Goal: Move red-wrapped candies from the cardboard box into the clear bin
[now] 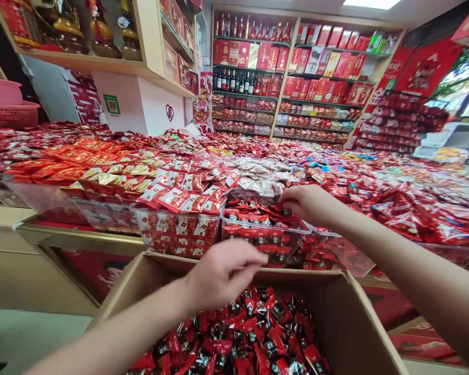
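My left hand (227, 271) hangs above an open cardboard box (359, 312), its fingers curled together. What they hold, if anything, is hidden. Small red-and-black wrapped candies (266, 333) lie loose inside the box. Just behind it stands a clear plastic bin (254, 229) filled with the same kind of candies, some lined up along its front wall. My right hand (307, 203) reaches over the bin's right side, fingers bent down and pinched at a wrapped candy among the others. Its fingertips are partly hidden.
Left of that bin, another clear bin (180, 232) is heaped with red-and-white packets (175, 198). White packets (261, 174) lie behind, and red pointed packets (410, 213) to the right. Wall shelves (254, 65) hold bottles and boxes. A wooden cabinet (152, 57) overhangs the left side.
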{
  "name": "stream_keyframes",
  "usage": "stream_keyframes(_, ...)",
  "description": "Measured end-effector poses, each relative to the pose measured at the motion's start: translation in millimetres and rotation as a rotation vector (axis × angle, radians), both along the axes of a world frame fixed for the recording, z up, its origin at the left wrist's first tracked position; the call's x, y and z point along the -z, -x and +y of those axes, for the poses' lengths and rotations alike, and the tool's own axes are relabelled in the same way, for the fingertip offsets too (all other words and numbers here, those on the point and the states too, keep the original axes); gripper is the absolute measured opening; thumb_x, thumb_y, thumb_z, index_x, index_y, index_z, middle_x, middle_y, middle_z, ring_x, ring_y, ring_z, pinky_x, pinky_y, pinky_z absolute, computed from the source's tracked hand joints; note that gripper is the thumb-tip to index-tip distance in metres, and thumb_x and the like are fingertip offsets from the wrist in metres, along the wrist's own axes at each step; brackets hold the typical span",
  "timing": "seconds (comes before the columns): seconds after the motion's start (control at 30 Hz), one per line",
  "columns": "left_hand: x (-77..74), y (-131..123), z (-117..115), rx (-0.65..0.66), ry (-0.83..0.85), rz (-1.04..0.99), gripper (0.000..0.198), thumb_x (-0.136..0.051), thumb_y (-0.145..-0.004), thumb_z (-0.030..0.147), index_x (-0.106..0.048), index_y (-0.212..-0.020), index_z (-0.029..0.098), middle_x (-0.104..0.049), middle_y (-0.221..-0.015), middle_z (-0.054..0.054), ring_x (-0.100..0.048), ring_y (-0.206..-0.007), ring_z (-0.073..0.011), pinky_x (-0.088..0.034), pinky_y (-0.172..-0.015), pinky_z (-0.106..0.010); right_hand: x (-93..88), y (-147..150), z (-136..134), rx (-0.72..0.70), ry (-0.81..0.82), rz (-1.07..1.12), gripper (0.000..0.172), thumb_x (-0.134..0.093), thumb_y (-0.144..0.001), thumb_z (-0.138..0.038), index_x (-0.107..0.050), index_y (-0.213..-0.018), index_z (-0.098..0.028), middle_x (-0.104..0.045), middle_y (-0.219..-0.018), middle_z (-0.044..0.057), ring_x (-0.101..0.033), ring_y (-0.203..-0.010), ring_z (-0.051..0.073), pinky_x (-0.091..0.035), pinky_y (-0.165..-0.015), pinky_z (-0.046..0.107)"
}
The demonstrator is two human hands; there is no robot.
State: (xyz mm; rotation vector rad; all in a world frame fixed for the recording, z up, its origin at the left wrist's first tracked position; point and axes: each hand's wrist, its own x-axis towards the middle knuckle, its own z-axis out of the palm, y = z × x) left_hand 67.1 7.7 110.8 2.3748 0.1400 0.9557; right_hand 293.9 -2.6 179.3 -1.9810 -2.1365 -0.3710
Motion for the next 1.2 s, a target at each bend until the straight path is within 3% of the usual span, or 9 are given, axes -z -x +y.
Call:
stream_keyframes(0.07, -34.4, -24, 21, -0.094, -0.118, 0.008, 0.025, -0.039, -0.077, 0.018, -0.055, -0.097, 0.015, -0.059, -0.094, -0.006, -0.050, -0.090, -0.0132, -0.037, -0.082, -0.027, 0.6, -1, -1, 0.005, 0.048, 0.012, 0.019, -0.047, -0.071, -0.019, -0.064, -0.078, -0.021, -0.066, -0.071, 0.000, -0.058, -0.066, 0.015, -0.041, -0.060, 0.023)
stream_keyframes(0.17, -59.0, -66, 56, -0.219, -0.147, 0.546, 0.031, -0.035, -0.079, 0.022, -0.053, -0.103, 0.016, -0.056, -0.104, -0.007, -0.049, -0.092, -0.0156, -0.036, -0.081, -0.029, 4.3, -4, -2, -0.009, 0.125, 0.029, 0.017, -0.048, -0.068, -0.018, -0.064, -0.076, -0.020, -0.066, -0.071, 0.000, -0.057, -0.066, 0.014, -0.041, -0.061, 0.022)
stream_keyframes(0.27, -57.0, -103, 79, -0.158, -0.120, 0.797, 0.025, -0.055, -0.064, 0.026, -0.063, -0.086, 0.015, -0.064, -0.081, -0.005, -0.054, -0.070, -0.0148, -0.040, -0.064, -0.024, 7.4, -6, -3, -0.003, 0.185, 0.061, 0.017, -0.049, -0.067, -0.018, -0.064, -0.075, -0.020, -0.066, -0.071, 0.000, -0.057, -0.065, 0.013, -0.041, -0.059, 0.020)
stream_keyframes(0.37, -46.0, -124, 86, -0.091, -0.106, 0.948, 0.025, -0.065, -0.052, 0.029, -0.066, -0.073, 0.017, -0.064, -0.066, -0.001, -0.052, -0.056, -0.0122, -0.038, -0.053, -0.021, 8.5, -7, -3, 0.039, 0.252, 0.013, 0.018, -0.049, -0.066, -0.019, -0.064, -0.075, -0.021, -0.066, -0.072, 0.000, -0.058, -0.066, 0.014, -0.040, -0.058, 0.020)
stream_keyframes(0.6, -43.2, -122, 88, -0.060, -0.153, 1.039, 0.026, -0.067, -0.049, 0.036, -0.065, -0.065, 0.016, -0.057, -0.055, 0.001, -0.044, -0.050, -0.0111, -0.033, -0.050, -0.023, 10.4, -1, 8, 0.095, 0.382, -0.082, 0.020, -0.053, -0.058, -0.017, -0.067, -0.071, -0.023, -0.066, -0.068, 0.002, -0.058, -0.061, 0.016, -0.037, -0.046, 0.021)
stream_keyframes(0.83, -47.6, -118, 85, -0.048, -0.146, 1.044, 0.035, -0.067, -0.047, 0.037, -0.066, -0.076, 0.018, -0.059, -0.060, 0.002, -0.044, -0.052, -0.0104, -0.032, -0.050, -0.022, 14.3, 5, 27, 0.118, 0.506, -0.189, 0.023, -0.057, -0.054, -0.013, -0.068, -0.074, -0.016, -0.065, -0.074, 0.011, -0.059, -0.067, 0.023, -0.040, -0.050, 0.026)
stream_keyframes(1.0, -47.0, -118, 87, -0.018, -0.126, 1.076, 0.032, -0.065, -0.050, 0.037, -0.066, -0.079, 0.021, -0.062, -0.064, 0.003, -0.045, -0.052, -0.0100, -0.033, -0.049, -0.021, 5.0, 14, 26, 0.092, 0.657, -0.213, 0.024, -0.066, -0.050, -0.018, -0.069, -0.073, -0.011, -0.065, -0.072, 0.011, -0.059, -0.068, 0.024, -0.041, -0.055, 0.026)
stream_keyframes(1.2, -47.8, -115, 95, 0.011, -0.097, 1.069, 0.030, -0.055, -0.062, 0.034, -0.064, -0.086, 0.019, -0.064, -0.077, 0.000, -0.050, -0.061, -0.0108, -0.036, -0.054, -0.020, -2.9, 7, 22, 0.074, 0.770, -0.084, 0.027, -0.060, -0.059, -0.025, -0.066, -0.083, -0.016, -0.066, -0.070, 0.004, -0.058, -0.059, 0.015, -0.037, -0.045, 0.019)
